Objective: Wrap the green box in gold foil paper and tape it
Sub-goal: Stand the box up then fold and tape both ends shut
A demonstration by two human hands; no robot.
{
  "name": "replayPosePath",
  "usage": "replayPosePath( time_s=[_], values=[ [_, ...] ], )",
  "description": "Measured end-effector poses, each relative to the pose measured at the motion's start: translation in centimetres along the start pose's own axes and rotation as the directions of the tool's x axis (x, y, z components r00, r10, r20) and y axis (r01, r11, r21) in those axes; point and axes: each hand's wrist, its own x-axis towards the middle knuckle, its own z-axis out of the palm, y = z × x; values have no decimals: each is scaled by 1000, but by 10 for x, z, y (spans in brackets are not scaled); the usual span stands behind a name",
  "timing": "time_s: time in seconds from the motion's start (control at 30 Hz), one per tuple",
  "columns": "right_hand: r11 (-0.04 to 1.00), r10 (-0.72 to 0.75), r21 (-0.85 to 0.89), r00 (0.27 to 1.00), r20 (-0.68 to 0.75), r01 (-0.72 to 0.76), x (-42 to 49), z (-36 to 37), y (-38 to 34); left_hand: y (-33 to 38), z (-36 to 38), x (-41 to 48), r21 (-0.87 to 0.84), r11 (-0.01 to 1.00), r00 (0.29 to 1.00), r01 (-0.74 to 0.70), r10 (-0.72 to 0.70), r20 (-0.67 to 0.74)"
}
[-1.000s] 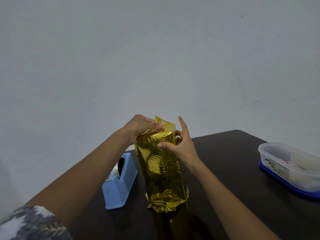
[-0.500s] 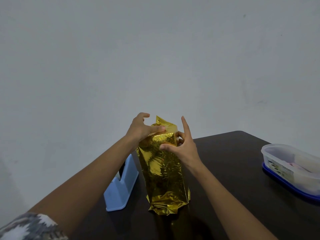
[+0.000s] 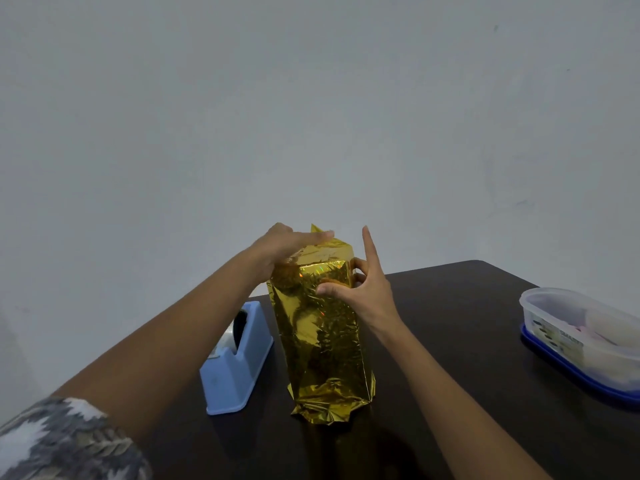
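Parcel: gold foil paper (image 3: 322, 334) standing upright near the middle of the surface, crinkled, flared and crumpled at the bottom; green box hidden inside it.
Top: foil folded over, one pointed corner sticking up at the far side.
Left: left grip (image 3: 285, 245) spread flat, fingers straight and together, lying on the folded top of the foil.
Right: right grip (image 3: 362, 292) clasping the upper right edge of the foil, thumb pressed on the near face, lower fingers curled round the far side, index finger pointing straight up, clear of the foil.
Beside: blue tape dispenser (image 3: 239, 368) just left of the parcel, roll of clear tape in its cradle; touching or not, cannot tell.
Surface: dark brown surface (image 3: 450, 323), glossy, rounded far corner at the right.
Far right: clear plastic container (image 3: 581, 327) on a blue lid, well apart from the parcel, contents blurred.
Room: plain pale grey wall (image 3: 311, 98) behind the surface, a few faint marks.
Near edge: patterned grey-and-white sleeve (image 3: 59, 441) on the left arm; right forearm bare.
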Motion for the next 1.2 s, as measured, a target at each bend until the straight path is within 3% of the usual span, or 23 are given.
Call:
replayPosePath(
  time_s=[0.13, 0.27, 0.37, 0.57, 0.63, 0.73, 0.87, 0.93, 1.03, 1.13, 1.2],
  values=[
    [999, -39, -5, 999, 23, 39, 1, -2, 3, -1, 7, -1, 63, 998, 1000, 23, -23, -1],
    [998, -64, 24, 992, 112, 62, 4, -9, 4, 8, -2, -2, 94, 992, 983, 87, -100, 153],
    [985, -28, 172, 980, 199, -7, 9, -22, 9, -13, -34, -1, -185, 973, 967, 141, -96, 235],
    [983, 112, 133, 987, 116, -127, 13, -31, 24, -98, -18, -4, -529, 849, 872, -16, 270, 408],
    [974, 169, 130, 977, 127, -185, 13, -26, 29, -109, 0, -3, -618, 786, 869, -6, 310, 385],
    [966, 203, 136, 971, 124, -219, 21, -19, 37, -106, 26, -12, -693, 720, 937, -32, 262, 230],
    [981, 97, 181, 988, -124, -74, 17, -30, 21, -84, 45, -38, -614, 762, 977, -206, 192, -91],
    [978, 49, 206, 998, -27, -42, 11, -33, 2, -76, 52, -49, -564, 788, 966, -245, 147, -215],
    [1000, 2, 3, 982, 190, -3, 2, -30, -3, -66, 54, -60, -501, 809, 947, -307, 209, -244],
    [1000, 6, -27, 991, 136, -2, 1, -29, 3, -55, 44, -64, -270, 861, 899, -431, 383, -215],
    [999, 18, -34, 994, 104, -15, -1, -34, 6, -47, 32, -64, -71, 840, 831, -538, 516, -207]
  ],
)
